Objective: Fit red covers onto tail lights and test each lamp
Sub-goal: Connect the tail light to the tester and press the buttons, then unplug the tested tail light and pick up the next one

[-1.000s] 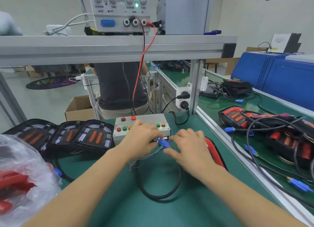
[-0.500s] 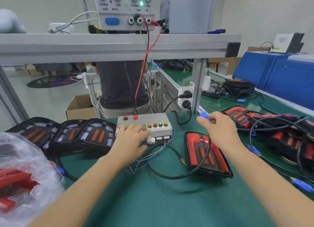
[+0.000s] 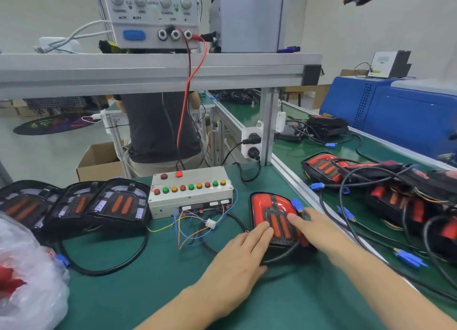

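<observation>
- Red-covered, black-framed tail light [image 3: 274, 217] is lying flat on the green bench mat [image 3: 153, 292], at about four o'clock from the white button-topped test box [image 3: 191, 193].
- Both hands are resting on the lamp with straight fingers, grasping nothing: the left hand [image 3: 237, 263] is touching its near left corner, the right hand [image 3: 315, 227] its right side.
- Lamp's long axis is running from twelve to six o'clock, straight away from the person, between the two hands; both are equally near it.
- Its blue plastic connector [image 3: 296, 204] is lying loose at the lamp's two o'clock corner, not plugged into the box, which suggests this lamp is ready to be moved aside.
- Uncovered dark tail lights [image 3: 74, 206] are sitting in a row at nine o'clock.
- A heap of red-covered lamps [image 3: 385, 191] with tangled black cables is crowding the three o'clock side, the likeliest obstacle.
- A clear plastic bag of red covers [image 3: 27, 277] is sitting at eight o'clock.
</observation>
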